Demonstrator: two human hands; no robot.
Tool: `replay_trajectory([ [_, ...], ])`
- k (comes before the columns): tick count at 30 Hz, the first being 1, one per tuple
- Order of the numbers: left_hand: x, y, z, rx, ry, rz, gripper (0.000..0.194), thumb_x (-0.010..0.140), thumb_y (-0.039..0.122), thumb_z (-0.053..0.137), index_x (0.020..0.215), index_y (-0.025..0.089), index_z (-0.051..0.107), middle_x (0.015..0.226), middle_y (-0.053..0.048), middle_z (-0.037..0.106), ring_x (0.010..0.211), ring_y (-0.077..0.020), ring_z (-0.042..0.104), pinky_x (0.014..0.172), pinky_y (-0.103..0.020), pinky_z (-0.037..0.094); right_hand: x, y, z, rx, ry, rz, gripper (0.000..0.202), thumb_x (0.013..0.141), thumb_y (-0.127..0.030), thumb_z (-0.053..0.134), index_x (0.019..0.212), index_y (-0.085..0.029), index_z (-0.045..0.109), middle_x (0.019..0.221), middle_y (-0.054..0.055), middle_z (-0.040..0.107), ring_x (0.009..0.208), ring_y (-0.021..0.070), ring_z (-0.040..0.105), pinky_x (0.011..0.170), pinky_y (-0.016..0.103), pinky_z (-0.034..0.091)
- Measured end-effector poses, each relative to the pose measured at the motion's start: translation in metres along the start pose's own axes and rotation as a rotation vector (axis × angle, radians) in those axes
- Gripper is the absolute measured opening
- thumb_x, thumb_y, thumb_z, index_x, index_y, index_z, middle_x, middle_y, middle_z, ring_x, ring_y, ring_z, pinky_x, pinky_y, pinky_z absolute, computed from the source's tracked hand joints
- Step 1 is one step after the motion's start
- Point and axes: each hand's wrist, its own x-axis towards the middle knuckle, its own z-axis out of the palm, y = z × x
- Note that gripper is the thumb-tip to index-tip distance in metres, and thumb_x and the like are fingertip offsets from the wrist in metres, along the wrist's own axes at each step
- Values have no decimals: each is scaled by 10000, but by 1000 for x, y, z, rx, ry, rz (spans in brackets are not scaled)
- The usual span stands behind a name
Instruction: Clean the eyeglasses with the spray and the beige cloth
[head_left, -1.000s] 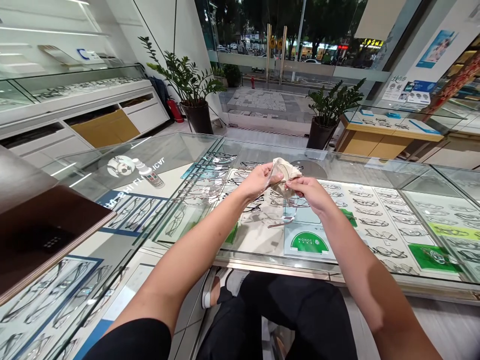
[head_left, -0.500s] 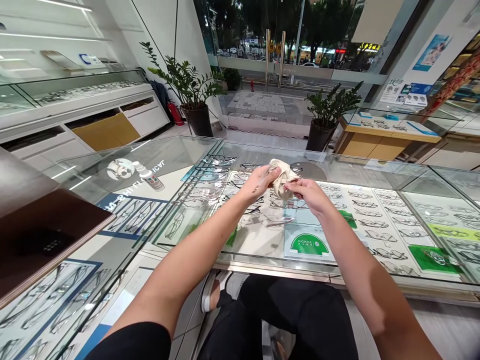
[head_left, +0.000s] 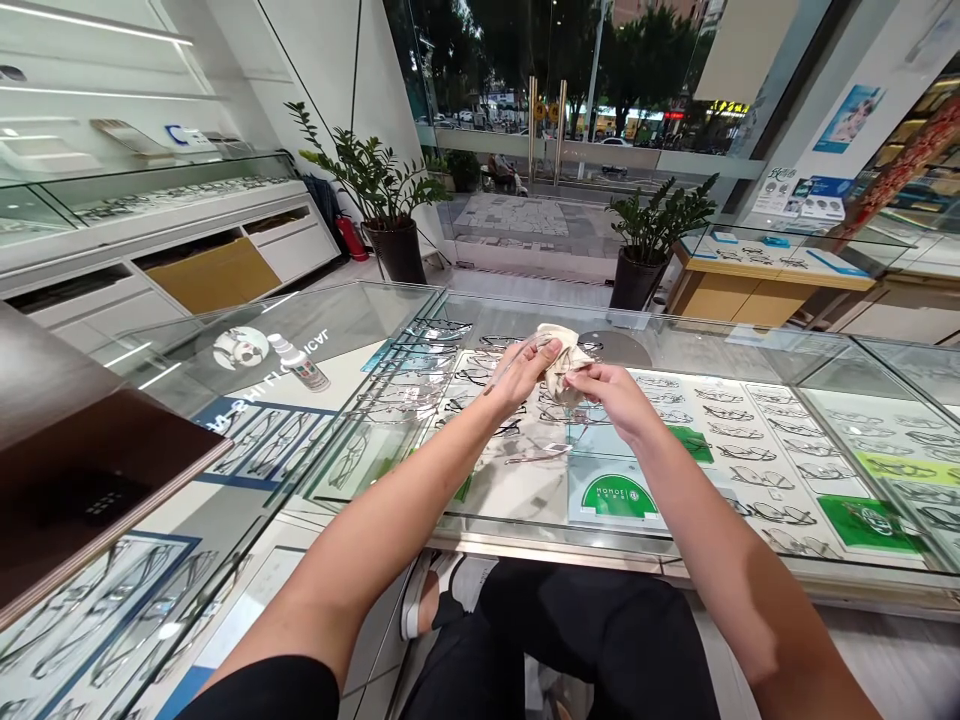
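A crumpled cream cloth is held above the glass counter, between my two hands. My left hand is closed around the cloth's left side. A thin temple arm of a pair of eyeglasses sticks out past that hand toward the wrist; the cloth and fingers hide most of the frame. Pinching the cloth's lower right edge is my right hand, thumb against the fingers. Below them, rows of eyeglass frames lie inside the display case.
A white spray bottle is on the glass counter to the left. A brown tray-like panel juts in at the near left. Potted plants stand beyond the counter, before the glass doors.
The cloth has shifted and refolded slightly between my fingers. More of the temple arm shows beside my left wrist. The view has tilted up a little.
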Motion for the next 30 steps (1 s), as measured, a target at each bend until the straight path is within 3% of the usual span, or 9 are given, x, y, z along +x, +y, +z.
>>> replay_trajectory([
  [5, 0, 4, 0, -127, -116, 7, 501, 775, 479, 894, 1104, 152, 704, 916, -46, 724, 814, -165, 660, 772, -273, 518, -2, -5, -4, 41, 46, -36, 419, 593, -552, 929, 715, -176, 791, 748, 39, 709, 634, 113, 428, 642, 314, 317],
  [10, -2, 12, 4, -195, -60, -49, 522, 703, 377, 958, 1107, 141, 726, 962, -48, 749, 842, -151, 678, 811, -260, 515, -2, -2, -2, 33, 4, -34, 407, 604, -544, 929, 740, -183, 801, 793, 49, 733, 670, 128, 457, 660, 313, 338],
  [17, -3, 13, 1, -220, -107, -148, 515, 693, 372, 967, 1088, 117, 758, 960, -79, 772, 788, -146, 688, 782, -262, 521, -2, 0, -1, 11, -12, -52, 402, 610, -540, 926, 744, -184, 798, 840, 63, 751, 785, 174, 576, 740, 327, 415],
  [25, -3, 11, 5, -190, -21, -56, 490, 761, 537, 896, 950, 116, 730, 808, -45, 737, 657, -128, 635, 656, -247, 497, -8, -5, 8, 47, -43, -70, 440, 624, -565, 919, 786, -175, 793, 810, 48, 737, 761, 162, 560, 753, 331, 426],
  [30, -1, 16, 2, -172, -138, -53, 474, 810, 568, 846, 937, 126, 731, 796, -67, 738, 702, -161, 667, 684, -269, 521, -2, -2, -2, 79, 22, -46, 390, 628, -536, 919, 747, -189, 786, 888, 58, 758, 679, 122, 455, 674, 311, 362],
])
